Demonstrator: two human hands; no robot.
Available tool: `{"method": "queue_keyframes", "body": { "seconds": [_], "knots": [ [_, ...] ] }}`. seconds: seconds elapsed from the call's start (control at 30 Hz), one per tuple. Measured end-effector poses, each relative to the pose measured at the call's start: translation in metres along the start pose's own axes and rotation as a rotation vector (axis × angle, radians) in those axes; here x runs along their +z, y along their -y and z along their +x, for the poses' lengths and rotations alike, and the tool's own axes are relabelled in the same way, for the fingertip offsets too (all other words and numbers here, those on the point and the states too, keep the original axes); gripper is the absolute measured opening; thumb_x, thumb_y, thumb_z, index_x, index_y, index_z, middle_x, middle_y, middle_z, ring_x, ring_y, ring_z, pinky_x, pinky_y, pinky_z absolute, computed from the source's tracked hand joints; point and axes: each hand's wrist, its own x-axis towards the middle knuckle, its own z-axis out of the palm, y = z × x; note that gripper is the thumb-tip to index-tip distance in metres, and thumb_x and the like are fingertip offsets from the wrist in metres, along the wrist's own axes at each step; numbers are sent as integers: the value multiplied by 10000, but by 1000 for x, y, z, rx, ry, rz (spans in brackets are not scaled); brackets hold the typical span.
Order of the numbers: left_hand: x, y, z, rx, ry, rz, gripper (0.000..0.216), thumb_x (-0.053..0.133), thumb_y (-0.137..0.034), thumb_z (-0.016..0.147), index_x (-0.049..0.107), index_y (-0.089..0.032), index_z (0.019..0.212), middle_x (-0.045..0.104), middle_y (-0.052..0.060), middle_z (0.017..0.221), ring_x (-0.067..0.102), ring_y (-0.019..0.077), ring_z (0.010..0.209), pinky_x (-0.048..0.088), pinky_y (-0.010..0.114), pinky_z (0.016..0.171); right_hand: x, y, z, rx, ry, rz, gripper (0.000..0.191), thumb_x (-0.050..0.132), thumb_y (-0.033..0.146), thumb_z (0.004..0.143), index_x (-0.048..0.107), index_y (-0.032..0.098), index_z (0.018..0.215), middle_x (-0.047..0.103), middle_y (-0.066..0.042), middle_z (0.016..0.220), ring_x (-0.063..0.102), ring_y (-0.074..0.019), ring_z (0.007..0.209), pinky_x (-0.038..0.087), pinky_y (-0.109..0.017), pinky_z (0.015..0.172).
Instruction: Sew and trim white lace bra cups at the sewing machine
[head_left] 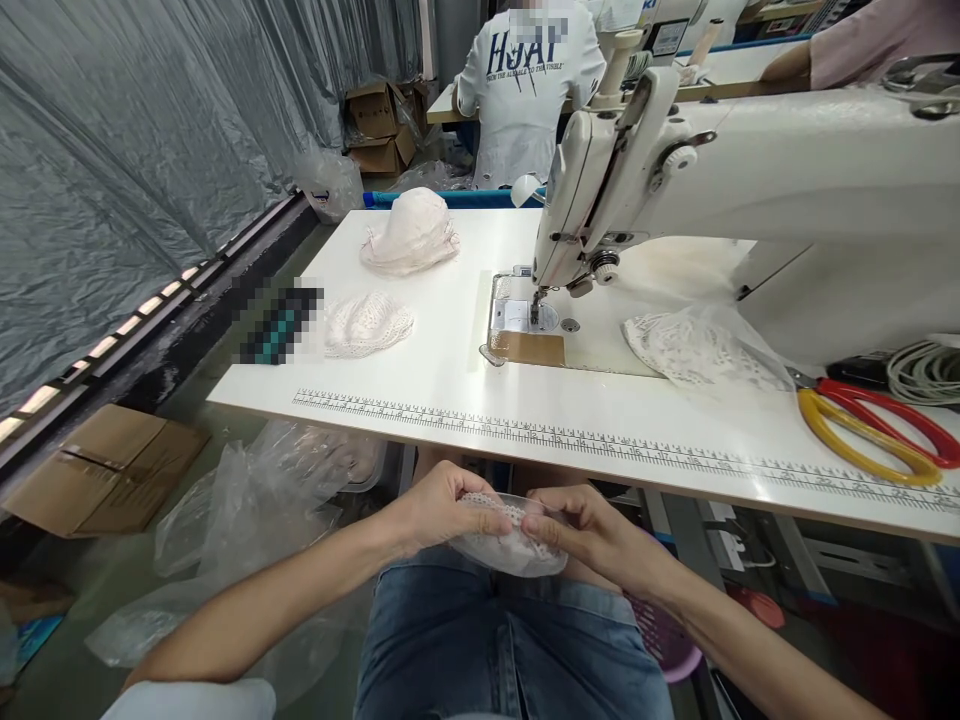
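Observation:
Over my lap, below the table's front edge, both my hands pinch a small clear plastic bag of white lace (508, 545). My left hand (439, 505) grips its left end with curled fingers. My right hand (592, 532) holds the right end, thumb and fingertips pressed on the bag. The white sewing table (450, 385) stretches in front of me, with a printed ruler along its edge. A white sewing machine (720, 190) stands on the table, its needle over the plate.
Two white lace piles (367, 322) (409, 235) lie on the table's left. A bagged lace bundle (701, 350) and red-and-yellow scissors (874, 425) lie right. Plastic bags (255, 510) and a cardboard box (101, 470) sit on the floor left. A person in a white shirt (525, 80) stands behind.

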Motion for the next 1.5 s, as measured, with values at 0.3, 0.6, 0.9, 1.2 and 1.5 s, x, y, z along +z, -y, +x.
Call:
{"method": "queue_keyframes", "body": {
  "seconds": [0.3, 0.6, 0.9, 1.2, 1.5],
  "knots": [
    [-9, 3, -2, -70, 118, -152, 323, 810, -351, 544, 700, -106, 723, 633, 21, 644, 553, 124, 622, 427, 250, 633, -13, 2, -5, 132, 160, 201, 292, 745, 420, 649, 650, 149, 695, 534, 26, 601, 455, -98, 568, 372, -225, 550],
    [-9, 8, 4, 0, 223, -323, 214, 798, -252, 593, 669, -105, 680, 662, 45, 689, 599, 146, 669, 459, 287, 683, -25, -5, -18, 106, 313, 120, 203, 720, 323, 704, 637, 141, 737, 543, 17, 682, 475, -104, 627, 383, -224, 581],
    [-2, 2, 7, 8, 136, -106, 224, 766, -293, 634, 672, -109, 720, 595, 3, 656, 511, 95, 619, 390, 218, 604, -5, 0, 1, -23, 113, 82, 264, 695, 400, 722, 612, 150, 746, 429, 60, 548, 334, -64, 482, 253, -197, 441],
    [-7, 7, 3, 0, 152, -64, 266, 789, -253, 586, 671, -106, 774, 591, -3, 697, 509, 95, 655, 405, 201, 617, -15, -14, -7, 52, 73, 144, 267, 669, 390, 762, 606, 143, 680, 493, 10, 644, 424, -106, 605, 316, -237, 546],
    [-11, 6, 1, 54, 120, -14, 238, 769, -232, 598, 654, -90, 749, 567, -13, 669, 484, 83, 632, 392, 187, 593, -18, -19, -3, 23, 64, 79, 257, 652, 366, 780, 596, 145, 661, 495, 6, 657, 440, -124, 637, 317, -261, 587]
  ]
}}
